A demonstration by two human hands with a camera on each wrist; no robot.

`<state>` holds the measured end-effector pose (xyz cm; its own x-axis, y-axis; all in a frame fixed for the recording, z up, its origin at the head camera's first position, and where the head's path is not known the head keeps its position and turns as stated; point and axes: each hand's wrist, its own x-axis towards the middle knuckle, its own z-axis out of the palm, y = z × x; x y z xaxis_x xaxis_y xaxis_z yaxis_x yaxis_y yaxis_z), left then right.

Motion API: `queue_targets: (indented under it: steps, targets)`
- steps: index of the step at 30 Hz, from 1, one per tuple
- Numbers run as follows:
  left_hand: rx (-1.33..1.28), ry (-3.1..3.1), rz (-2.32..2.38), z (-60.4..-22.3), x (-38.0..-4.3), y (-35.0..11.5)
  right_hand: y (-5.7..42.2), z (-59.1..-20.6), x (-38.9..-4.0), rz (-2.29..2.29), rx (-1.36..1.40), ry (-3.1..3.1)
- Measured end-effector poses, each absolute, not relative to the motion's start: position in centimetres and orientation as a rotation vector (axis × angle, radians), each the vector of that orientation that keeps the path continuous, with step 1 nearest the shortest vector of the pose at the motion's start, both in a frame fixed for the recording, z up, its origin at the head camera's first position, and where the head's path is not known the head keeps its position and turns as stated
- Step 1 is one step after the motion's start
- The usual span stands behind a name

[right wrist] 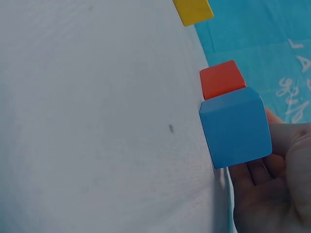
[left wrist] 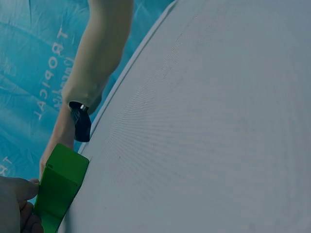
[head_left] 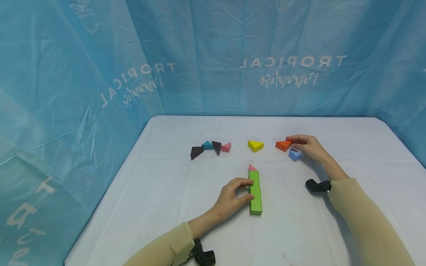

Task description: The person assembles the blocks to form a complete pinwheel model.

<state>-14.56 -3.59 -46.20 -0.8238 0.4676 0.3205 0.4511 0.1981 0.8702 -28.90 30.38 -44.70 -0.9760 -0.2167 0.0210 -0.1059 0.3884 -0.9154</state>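
Note:
Two green blocks (head_left: 256,201) lie end to end on the white table, with a small pink triangular block (head_left: 253,168) at their far end. My left hand (head_left: 229,197) reaches in from the left, its index finger and thumb touching the green blocks' left side. The left wrist view shows the near green block (left wrist: 60,170) beside the thumb. At the right, my right hand (head_left: 309,148) reaches round an orange triangular block (head_left: 283,145) and a blue triangular block (head_left: 294,154). Its index fingertip is at the orange block, and its thumb overlaps the blue one's far edge.
A yellow triangular block (head_left: 255,146) lies left of the orange one. Farther left sit a pink block (head_left: 226,147), a teal block (head_left: 208,145) and two dark blocks (head_left: 196,152). Blue printed sheeting (head_left: 213,74) hangs behind the table (head_left: 166,177) and at its left.

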Motion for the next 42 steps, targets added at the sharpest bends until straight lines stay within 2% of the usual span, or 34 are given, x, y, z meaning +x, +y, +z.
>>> queue_targets:
  steps: [15, 21, 30, 42]
  targets:
    - [0.937, 2.411, 1.773, -46.5, -14.6, -3.3, 30.7, -45.4, -28.9, -1.618, -0.222, 2.559]
    - [0.948, 2.423, 1.764, -46.6, -14.7, -3.3, 30.3, -43.7, -28.1, -1.625, -0.137, 2.659]
    - [0.962, 2.438, 1.765, -46.5, -14.9, -3.5, 26.6, -40.7, -25.7, -1.796, -0.222, 2.568]
    - [0.951, 2.435, 1.767, -46.5, -14.8, -3.5, 22.3, -43.2, -23.7, -1.757, -0.337, 2.473]
